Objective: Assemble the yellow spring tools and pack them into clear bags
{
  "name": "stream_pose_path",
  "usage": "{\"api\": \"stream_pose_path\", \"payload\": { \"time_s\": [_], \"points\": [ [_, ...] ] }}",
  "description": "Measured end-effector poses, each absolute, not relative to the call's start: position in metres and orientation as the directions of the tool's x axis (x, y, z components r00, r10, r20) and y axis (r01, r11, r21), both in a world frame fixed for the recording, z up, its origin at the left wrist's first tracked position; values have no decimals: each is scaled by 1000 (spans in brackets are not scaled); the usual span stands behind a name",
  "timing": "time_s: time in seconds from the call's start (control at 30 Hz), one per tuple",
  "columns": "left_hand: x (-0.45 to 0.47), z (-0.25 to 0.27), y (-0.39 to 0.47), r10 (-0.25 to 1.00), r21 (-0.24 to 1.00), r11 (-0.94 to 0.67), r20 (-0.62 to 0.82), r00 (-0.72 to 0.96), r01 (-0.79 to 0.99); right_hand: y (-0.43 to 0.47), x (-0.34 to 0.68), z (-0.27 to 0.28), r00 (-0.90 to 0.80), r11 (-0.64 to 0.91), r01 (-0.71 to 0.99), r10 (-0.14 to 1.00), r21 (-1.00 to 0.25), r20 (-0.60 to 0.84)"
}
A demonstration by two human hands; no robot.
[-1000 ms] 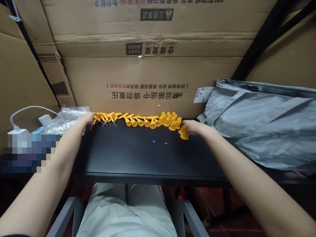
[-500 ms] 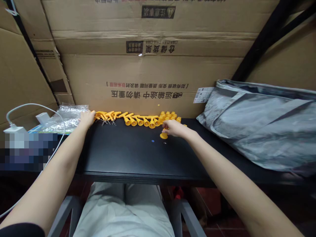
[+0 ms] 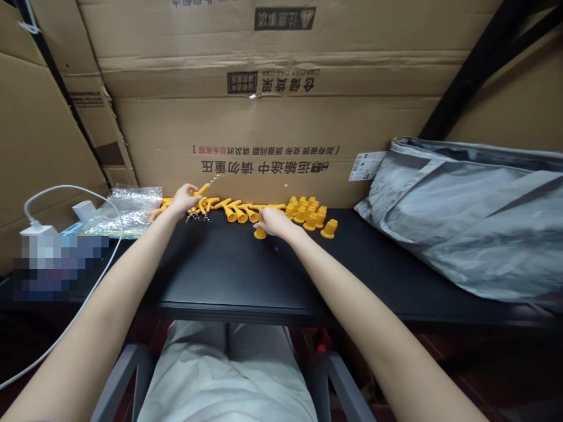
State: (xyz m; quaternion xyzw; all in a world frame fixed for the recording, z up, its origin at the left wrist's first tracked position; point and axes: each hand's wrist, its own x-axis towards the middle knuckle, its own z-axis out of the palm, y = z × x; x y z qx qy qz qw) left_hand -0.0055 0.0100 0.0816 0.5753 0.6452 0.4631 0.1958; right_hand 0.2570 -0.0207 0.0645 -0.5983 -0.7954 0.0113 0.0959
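Note:
My left hand (image 3: 185, 198) is closed on a yellow-handled corkscrew (image 3: 203, 190), its thin metal spiral pointing up and to the right. Below that hand lie other corkscrews (image 3: 202, 206) with bare spirals. My right hand (image 3: 273, 221) grips a yellow bell-shaped cap (image 3: 260, 234), wide rim down, at or just above the table; my fingers hide its top. Behind my right hand runs a row of assembled yellow corkscrews (image 3: 241, 215), their bell openings facing me. Several loose caps (image 3: 310, 220) stand upright to its right.
The black table (image 3: 229, 275) backs onto a cardboard wall (image 3: 272, 126). A grey bag (image 3: 461, 228) fills the right side. Clear plastic packaging (image 3: 132, 205) and a white charger (image 3: 39, 237) with its cable lie left. A small blue disc (image 3: 277, 249) rests near my right hand.
My left hand has moved right and now raises a corkscrew, spiral upward. My right hand has carried the cap leftward from beside the loose caps.

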Motion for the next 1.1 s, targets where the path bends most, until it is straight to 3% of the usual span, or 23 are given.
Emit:
{"api": "stream_pose_path", "payload": {
  "time_s": [0.07,0.17,0.3,0.4,0.5,0.73,0.93,1.1],
  "points": [
    [15,81,-3,964,900,-122,208,-167,418,-19,252,61,-246,273,946,956,-175,161],
    [35,73,-19,985,914,-132,165,-55,384,-16,250,47,-193,259,918,954,-301,231],
    [38,49,-24,952,830,-261,307,-13,493,-10,254,24,-150,257,867,951,-426,270],
    [30,32,-21,897,641,-331,441,20,692,-6,255,14,-198,285,863,951,-418,239],
    [24,20,-18,882,512,-360,458,106,780,-5,253,10,-206,289,873,949,-393,240],
    [18,8,-12,896,480,-364,413,160,798,-10,255,10,-331,424,843,894,-331,303],
    [19,8,-12,902,472,-371,389,189,800,-15,261,19,-317,389,899,896,-202,312],
    [19,9,-13,904,478,-376,378,201,793,-16,262,22,-262,338,911,916,-237,303]
  ]
}}
